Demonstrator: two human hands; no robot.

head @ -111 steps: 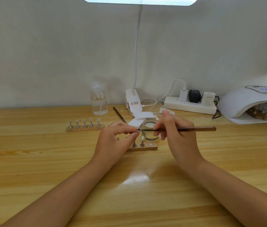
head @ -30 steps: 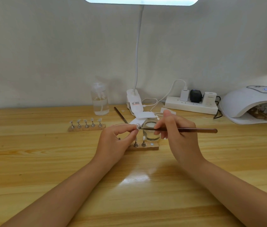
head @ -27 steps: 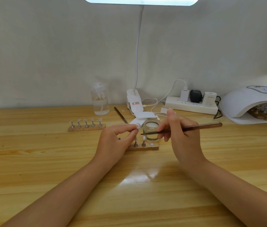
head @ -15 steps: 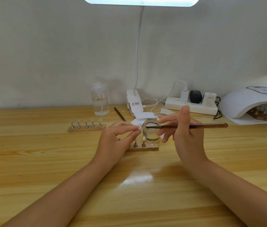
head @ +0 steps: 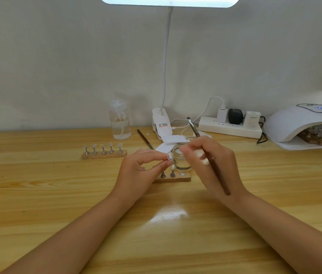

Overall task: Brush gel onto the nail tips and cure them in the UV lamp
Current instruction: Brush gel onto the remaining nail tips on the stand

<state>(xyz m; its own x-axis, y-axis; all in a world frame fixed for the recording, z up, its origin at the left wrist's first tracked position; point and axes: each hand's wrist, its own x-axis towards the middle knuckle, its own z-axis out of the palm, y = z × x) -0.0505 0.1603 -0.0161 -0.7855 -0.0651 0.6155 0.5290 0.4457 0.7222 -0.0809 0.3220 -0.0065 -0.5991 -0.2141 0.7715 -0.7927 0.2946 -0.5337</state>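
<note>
My left hand [head: 143, 171] pinches a small stand with a clear nail tip [head: 169, 156] held up between thumb and forefinger. My right hand [head: 212, 165] grips a brown brush [head: 215, 169], its bristle end pointing up and away near the power strip, its handle end down toward my wrist. A small glass jar [head: 181, 158] stands between the hands. Below it lies a wooden holder [head: 176, 177] with two stands in view. A second wooden holder [head: 104, 154] with several nail tips sits to the left. The white UV lamp [head: 302, 127] stands at the far right, with a holder inside.
A clear pump bottle [head: 120, 123] and a clip desk lamp [head: 162, 123] stand at the back. A second brush [head: 145, 139] lies by white pads [head: 173, 140]. A power strip [head: 229, 128] with plugs lies along the wall.
My right hand has swung the brush from lying level over the jar to standing steeply, bristles up and away. My left hand keeps the nail tip in place.
</note>
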